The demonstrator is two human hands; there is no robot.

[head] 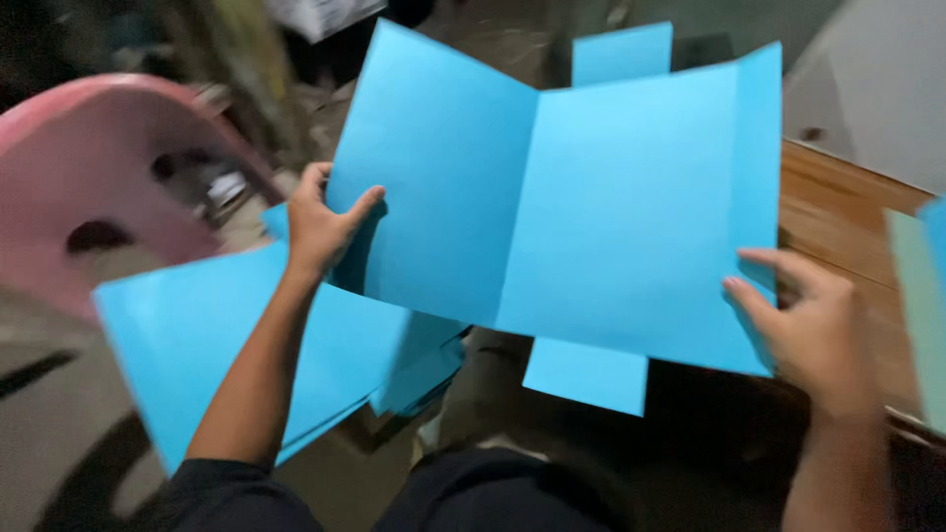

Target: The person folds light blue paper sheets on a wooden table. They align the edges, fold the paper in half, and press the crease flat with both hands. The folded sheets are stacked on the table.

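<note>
A large light-blue paper sheet (591, 197) with fold creases and tabs at top and bottom is held up flat in front of me. My left hand (320, 227) grips its left edge, thumb on top. At the sheet's lower right corner my right hand (818, 330) holds it, fingers partly spread. Below my left arm lies a stack of similar blue sheets (197, 335).
A pink plastic stool (89, 167) stands at the left. A wooden tabletop (838, 207) lies at the right, with a pale green sheet (921, 305) at its right edge. The floor beneath is dark and blurred.
</note>
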